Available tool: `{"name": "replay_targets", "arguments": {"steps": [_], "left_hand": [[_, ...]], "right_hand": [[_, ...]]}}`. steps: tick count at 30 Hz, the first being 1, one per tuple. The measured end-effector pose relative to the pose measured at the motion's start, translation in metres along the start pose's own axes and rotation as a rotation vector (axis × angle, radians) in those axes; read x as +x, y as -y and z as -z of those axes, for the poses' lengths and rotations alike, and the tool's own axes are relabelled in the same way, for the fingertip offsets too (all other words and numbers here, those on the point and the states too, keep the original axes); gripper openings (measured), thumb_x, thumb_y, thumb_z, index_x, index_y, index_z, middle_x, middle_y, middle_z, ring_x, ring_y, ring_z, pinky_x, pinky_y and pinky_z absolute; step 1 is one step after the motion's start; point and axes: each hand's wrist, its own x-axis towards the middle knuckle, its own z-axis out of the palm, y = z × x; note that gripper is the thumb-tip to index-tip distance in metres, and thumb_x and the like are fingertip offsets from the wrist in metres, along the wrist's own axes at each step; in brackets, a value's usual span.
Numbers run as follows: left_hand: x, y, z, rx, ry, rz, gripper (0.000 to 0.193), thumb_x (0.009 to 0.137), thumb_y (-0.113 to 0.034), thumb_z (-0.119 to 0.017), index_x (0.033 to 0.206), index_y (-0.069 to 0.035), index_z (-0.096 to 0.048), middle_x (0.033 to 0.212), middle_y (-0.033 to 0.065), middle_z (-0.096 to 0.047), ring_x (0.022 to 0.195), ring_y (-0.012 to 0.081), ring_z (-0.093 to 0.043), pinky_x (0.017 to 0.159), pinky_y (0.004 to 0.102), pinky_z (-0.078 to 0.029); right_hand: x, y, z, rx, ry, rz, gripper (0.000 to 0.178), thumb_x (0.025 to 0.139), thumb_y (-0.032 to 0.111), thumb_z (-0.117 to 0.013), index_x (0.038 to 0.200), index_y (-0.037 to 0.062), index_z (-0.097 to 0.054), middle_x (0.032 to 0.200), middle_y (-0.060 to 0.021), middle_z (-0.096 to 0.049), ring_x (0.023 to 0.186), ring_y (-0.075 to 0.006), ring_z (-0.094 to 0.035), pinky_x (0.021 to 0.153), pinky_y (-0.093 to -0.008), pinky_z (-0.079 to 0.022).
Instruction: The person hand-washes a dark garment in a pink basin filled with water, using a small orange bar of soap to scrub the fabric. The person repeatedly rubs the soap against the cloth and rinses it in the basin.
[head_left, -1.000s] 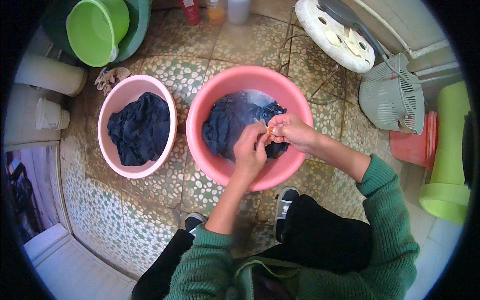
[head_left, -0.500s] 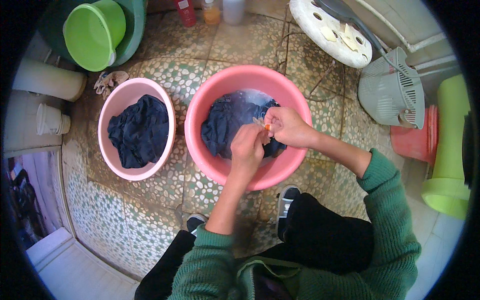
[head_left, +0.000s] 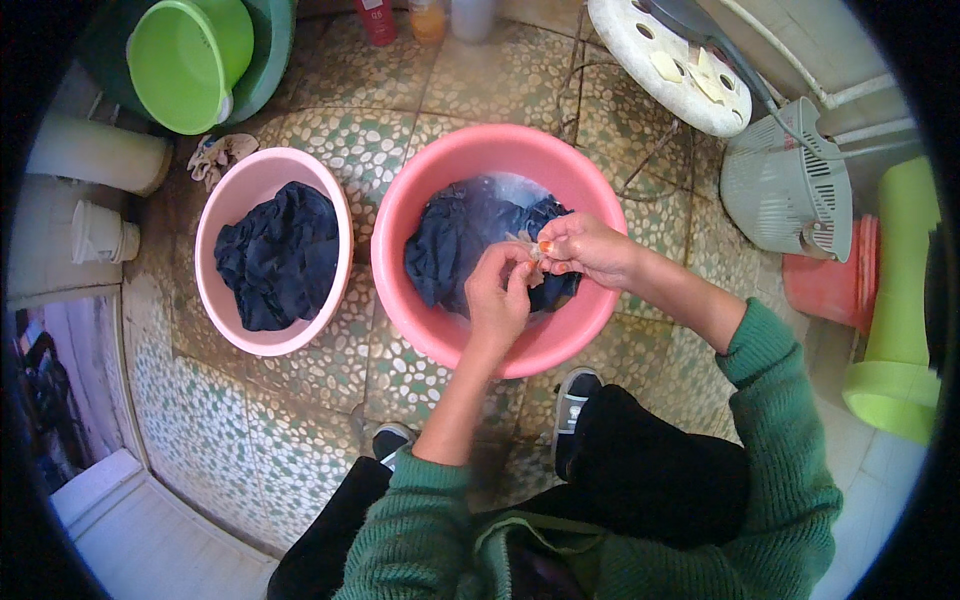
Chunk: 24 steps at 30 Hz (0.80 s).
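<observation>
We see left hand [head_left: 498, 295] and right hand [head_left: 595, 252] pinched closed on a pale scrap [head_left: 522, 239] over the pink basin [head_left: 500, 147], toward two o'clock from centre, where a slackening grip could drop it onto dark cloth [head_left: 435, 255].

Nothing I can properly read tbh, just small pale print [head_left: 376, 15] on the red bottle [head_left: 381, 33] up top.
</observation>
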Motion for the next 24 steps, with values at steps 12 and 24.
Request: {"name": "replay_targets", "arguments": {"steps": [12, 24], "left_hand": [[0.005, 0.004, 0.007, -0.124, 0.019, 0.203, 0.011, 0.096, -0.012, -0.063, 0.098, -0.001, -0.066, 0.083, 0.001, -0.067, 0.069, 0.0051, -0.06, 0.059, 0.0202, -0.046], [0.006, -0.009, 0.002, 0.161, 0.028, 0.102, 0.017, 0.094, -0.016, -0.065, 0.095, 0.001, -0.067, 0.083, 0.0042, -0.068, 0.076, 0.0122, -0.062, 0.073, 0.0277, -0.05]], "right_hand": [[0.002, -0.008, -0.002, -0.464, -0.154, 0.387, 0.007, 0.087, 0.004, -0.06, 0.089, -0.0013, -0.065, 0.077, -0.0082, -0.068, 0.07, -0.0139, -0.064, 0.064, -0.0304, -0.051], [-0.002, -0.007, -0.008, -0.656, -0.258, 0.497, 0.009, 0.084, 0.007, -0.065, 0.086, -0.0001, -0.069, 0.076, -0.0132, -0.068, 0.07, -0.0195, -0.067, 0.066, -0.0336, -0.053]]}}
